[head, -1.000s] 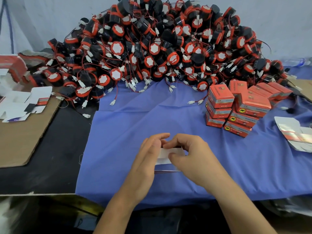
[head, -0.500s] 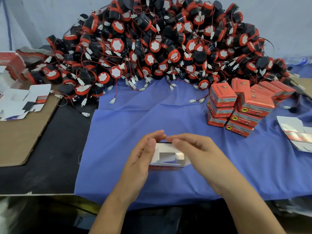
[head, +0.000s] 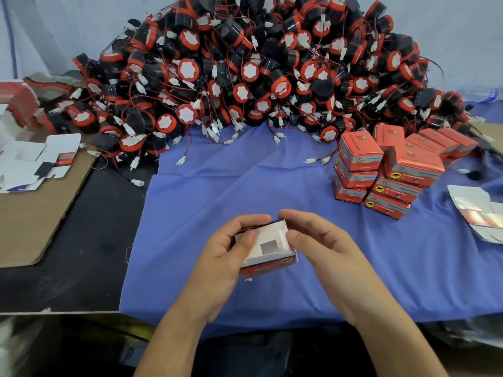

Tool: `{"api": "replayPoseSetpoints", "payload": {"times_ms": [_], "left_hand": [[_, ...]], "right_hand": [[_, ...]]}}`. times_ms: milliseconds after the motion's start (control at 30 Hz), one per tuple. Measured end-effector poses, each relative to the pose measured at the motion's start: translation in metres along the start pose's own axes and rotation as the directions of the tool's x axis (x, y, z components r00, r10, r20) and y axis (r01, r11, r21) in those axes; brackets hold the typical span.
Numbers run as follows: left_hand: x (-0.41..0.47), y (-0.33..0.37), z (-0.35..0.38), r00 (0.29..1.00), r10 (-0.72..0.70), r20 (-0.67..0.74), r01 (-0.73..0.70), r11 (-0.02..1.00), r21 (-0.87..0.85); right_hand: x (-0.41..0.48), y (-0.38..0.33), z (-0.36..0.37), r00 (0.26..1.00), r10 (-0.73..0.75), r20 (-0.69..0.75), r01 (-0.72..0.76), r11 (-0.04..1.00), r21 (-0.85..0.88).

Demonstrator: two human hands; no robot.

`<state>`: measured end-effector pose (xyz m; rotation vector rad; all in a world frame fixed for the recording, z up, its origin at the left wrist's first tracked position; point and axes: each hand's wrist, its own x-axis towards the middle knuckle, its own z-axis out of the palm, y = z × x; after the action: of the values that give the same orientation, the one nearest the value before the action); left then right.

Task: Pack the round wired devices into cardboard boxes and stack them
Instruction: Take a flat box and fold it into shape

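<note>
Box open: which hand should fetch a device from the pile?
Probably right: the left hand wraps the open box; the right hand only pinches its edge, so it can release and reach the pile.

Packing workshop, heaped round wired devices (head: pixel 245 72), stacked boxes (head: pixel 381 170)

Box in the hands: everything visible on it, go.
The small red-and-white cardboard box is erected, open top toward the camera, white inside with a grey square at the bottom, no device in it. Its red front bears dark print and a yellow logo. It is tilted over the blue cloth. The left hand grips its left side, thumb on the rim; the right hand pinches the right rim.
</note>
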<state>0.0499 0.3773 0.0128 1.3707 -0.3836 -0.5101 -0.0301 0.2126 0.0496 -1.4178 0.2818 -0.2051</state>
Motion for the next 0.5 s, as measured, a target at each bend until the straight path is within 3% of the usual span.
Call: {"api": "replayPoseSetpoints", "payload": {"times_ms": [267, 400, 500], "left_hand": [[-0.004, 0.010, 0.008, 0.994, 0.111, 0.021, -0.113, 0.978, 0.178], [-0.004, 0.014, 0.008, 0.994, 0.109, -0.026, -0.104, 0.984, 0.148], [-0.005, 0.015, 0.005, 0.995, 0.084, -0.054, -0.077, 0.991, 0.109]], "right_hand": [[-0.006, 0.015, 0.004, 0.988, -0.154, -0.016, 0.153, 0.987, -0.057], [-0.009, 0.020, 0.003, 0.975, -0.220, 0.040, 0.223, 0.947, -0.229], [-0.012, 0.018, -0.006, 0.962, -0.233, 0.142, 0.263, 0.930, -0.255]]}}
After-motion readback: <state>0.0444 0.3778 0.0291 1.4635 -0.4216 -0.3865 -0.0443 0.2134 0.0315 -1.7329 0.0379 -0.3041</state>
